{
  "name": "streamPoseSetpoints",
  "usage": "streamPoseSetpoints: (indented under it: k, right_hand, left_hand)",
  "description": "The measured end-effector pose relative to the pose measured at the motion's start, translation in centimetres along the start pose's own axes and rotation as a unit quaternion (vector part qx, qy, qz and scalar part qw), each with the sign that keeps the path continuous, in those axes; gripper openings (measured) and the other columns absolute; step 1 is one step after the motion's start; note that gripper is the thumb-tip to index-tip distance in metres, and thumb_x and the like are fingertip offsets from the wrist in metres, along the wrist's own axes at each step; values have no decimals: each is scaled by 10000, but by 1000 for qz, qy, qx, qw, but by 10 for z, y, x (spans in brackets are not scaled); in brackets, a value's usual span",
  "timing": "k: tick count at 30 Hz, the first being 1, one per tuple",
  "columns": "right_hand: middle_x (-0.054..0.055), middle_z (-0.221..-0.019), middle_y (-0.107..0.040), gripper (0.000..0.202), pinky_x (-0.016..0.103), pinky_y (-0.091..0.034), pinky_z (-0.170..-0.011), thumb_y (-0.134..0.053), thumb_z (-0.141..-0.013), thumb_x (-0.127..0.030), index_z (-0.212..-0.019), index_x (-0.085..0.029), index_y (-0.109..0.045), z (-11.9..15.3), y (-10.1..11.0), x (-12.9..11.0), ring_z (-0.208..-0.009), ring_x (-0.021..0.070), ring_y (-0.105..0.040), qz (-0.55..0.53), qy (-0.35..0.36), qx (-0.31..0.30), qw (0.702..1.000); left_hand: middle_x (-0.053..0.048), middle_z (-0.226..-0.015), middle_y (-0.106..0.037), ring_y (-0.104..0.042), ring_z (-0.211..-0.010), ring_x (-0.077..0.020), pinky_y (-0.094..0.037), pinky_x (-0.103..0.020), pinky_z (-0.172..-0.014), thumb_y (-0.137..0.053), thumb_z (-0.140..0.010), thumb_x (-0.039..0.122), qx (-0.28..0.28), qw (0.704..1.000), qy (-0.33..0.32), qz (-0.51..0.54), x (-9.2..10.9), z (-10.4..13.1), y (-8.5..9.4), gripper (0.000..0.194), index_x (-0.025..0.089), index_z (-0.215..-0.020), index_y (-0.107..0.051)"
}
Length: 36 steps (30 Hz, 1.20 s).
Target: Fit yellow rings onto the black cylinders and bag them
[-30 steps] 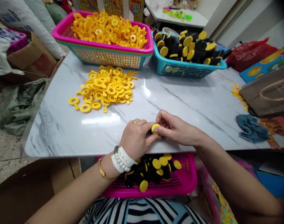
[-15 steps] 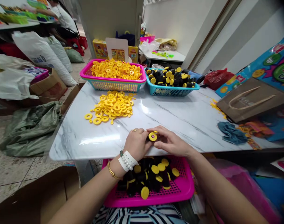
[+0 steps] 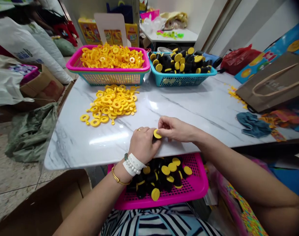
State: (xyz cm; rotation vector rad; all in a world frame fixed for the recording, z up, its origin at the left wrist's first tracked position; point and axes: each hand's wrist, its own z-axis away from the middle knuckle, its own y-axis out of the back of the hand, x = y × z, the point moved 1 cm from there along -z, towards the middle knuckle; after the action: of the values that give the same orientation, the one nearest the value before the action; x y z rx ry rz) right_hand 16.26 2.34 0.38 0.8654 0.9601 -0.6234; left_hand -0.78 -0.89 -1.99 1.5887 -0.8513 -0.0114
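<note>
Head view: the left hand (image 3: 142, 144) has its grip clamped on a black piece with a round yellow cap (image 3: 156, 134), above the white marbled worktop (image 3: 189, 101). The right hand (image 3: 175, 128) has its thumb on the cap; whether its grip clamps there cannot be told. Loose yellow plastic rings (image 3: 116, 104) lie beyond.

Light is mirrored by the glossy tabletop (image 3: 179, 98); smooth plastic is seen in the held yellow disc (image 3: 156, 134), matt cloth (image 3: 254, 124) at three o'clock.
</note>
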Motion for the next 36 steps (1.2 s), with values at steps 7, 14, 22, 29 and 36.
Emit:
streamPoseSetpoints:
  k: [7,14,22,29,36]
  right_hand:
    - [9,-884,-609,172,274,-457,-728,-546,-919,-286,-1059,-191,-578,19,-22,11,-774,130,-551,38,136,133,981]
    - [60,-981,-608,407,280,-494,-782,-707,-818,-419,-1109,-159,-588,101,-89,19,-831,155,-575,53,206,215,953]
    - [36,-928,-708,307,232,-495,-750,-402,-993,-314,-1008,-200,-687,241,-35,138,-840,134,-649,183,-215,436,855]
    - [44,-817,-718,151,259,-451,-685,-674,-726,-172,-864,-177,-734,338,-33,260,-759,196,-649,218,-397,349,821]
    - [188,-1141,-639,251,350,-383,-939,-541,-839,-131,-1053,-115,-671,330,-49,283,-1122,282,-528,258,-410,335,808]
  left_hand:
    - [-16,-707,-608,-577,-696,-198,-440,-324,-680,-617,-821,334,14,999,11,28,-3,-3,6,211,166,-947,-596]
    - [-68,-850,-650,-593,-757,-233,-451,-365,-699,-519,-911,363,-10,979,-201,21,11,66,9,262,167,-1081,-555]
    - [-103,-988,-695,-683,-754,-256,-543,-364,-685,-423,-924,535,-136,977,-161,-30,-31,94,-42,508,174,-1272,-504]
    - [-174,-1217,-624,-659,-1019,-340,-555,-445,-832,-388,-923,466,-153,955,-226,-115,-37,74,-52,557,171,-1394,-420]
    - [-166,-1321,-546,-580,-1161,-375,-470,-540,-984,-402,-941,480,-131,968,-206,-63,-6,63,-42,571,229,-1452,-352]
